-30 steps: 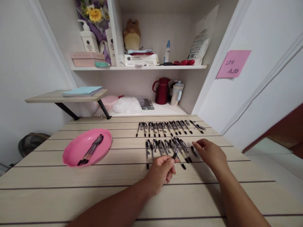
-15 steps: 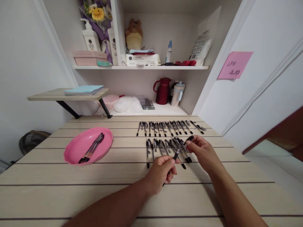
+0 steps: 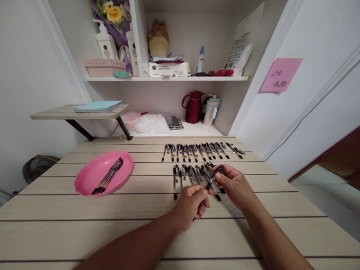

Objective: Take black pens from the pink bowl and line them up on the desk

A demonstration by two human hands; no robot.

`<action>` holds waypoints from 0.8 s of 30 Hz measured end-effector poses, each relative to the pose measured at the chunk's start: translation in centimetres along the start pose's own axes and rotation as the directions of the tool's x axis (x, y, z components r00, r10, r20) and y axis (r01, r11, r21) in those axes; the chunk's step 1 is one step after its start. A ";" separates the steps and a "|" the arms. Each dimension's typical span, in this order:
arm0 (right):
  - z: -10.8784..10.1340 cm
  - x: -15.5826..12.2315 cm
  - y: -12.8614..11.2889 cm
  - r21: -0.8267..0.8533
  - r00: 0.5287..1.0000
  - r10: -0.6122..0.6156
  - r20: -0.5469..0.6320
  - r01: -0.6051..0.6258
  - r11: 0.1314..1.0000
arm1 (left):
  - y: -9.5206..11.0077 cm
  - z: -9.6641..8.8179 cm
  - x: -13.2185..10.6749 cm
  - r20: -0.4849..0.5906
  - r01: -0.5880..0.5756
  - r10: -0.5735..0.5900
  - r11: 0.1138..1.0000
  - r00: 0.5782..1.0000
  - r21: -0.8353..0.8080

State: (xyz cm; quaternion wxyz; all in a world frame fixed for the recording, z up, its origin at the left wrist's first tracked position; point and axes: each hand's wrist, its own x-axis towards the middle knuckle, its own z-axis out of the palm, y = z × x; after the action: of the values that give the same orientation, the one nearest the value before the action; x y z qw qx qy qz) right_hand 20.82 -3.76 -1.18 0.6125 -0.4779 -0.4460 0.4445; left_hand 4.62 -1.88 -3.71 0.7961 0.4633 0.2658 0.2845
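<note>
My left hand [image 3: 194, 205] is closed around the barrel of a black pen [image 3: 208, 186], its tip end pointing up and to the right. Between the thumb and fingers of my right hand [image 3: 235, 187] is a black pen cap [image 3: 218, 171], held at the pen's tip; I cannot tell how far it sits over it. Under and behind my hands lies a row of pens [image 3: 181, 178] with loose caps or small parts among them, partly hidden by my fingers. A second row of pens and small parts [image 3: 193, 152] lies farther back.
A pink scalloped dish [image 3: 84, 179] with a few pens [image 3: 109, 175] stands at the left. Behind it, a small raised shelf [image 3: 53, 112] carries blue paper [image 3: 98, 105]. A red jug [image 3: 193, 107] and a pale cup [image 3: 210, 111] stand in the cabinet at the back.
My right hand has moved left and down, bringing the cap from apart to the pen's tip. My left hand stays in place with the pen.
</note>
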 end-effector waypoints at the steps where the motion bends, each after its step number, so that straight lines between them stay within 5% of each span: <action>1: 0.0 0.0 0.0 -0.011 1.000 0.008 0.016 -0.008 1.000 | 0.0 0.0 0.0 -0.003 0.001 -0.001 1.000 1.000 -0.001; 12: 0.8 -0.5 0.3 -0.046 0.973 0.127 0.195 -0.120 0.992 | -0.3 0.1 0.1 -0.036 -0.042 0.042 0.999 0.998 -0.006; 24: 0.3 -0.3 0.7 -0.112 0.967 0.133 0.217 -0.111 0.988 | -0.6 0.6 0.2 -0.170 -0.068 0.119 0.958 0.978 0.280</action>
State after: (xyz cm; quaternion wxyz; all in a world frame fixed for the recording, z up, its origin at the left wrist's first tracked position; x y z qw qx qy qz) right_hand 20.37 -3.88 -1.84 0.5055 -0.4810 -0.5031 0.5098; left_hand 5.29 -2.29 -4.00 0.6823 0.5519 0.3531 0.3244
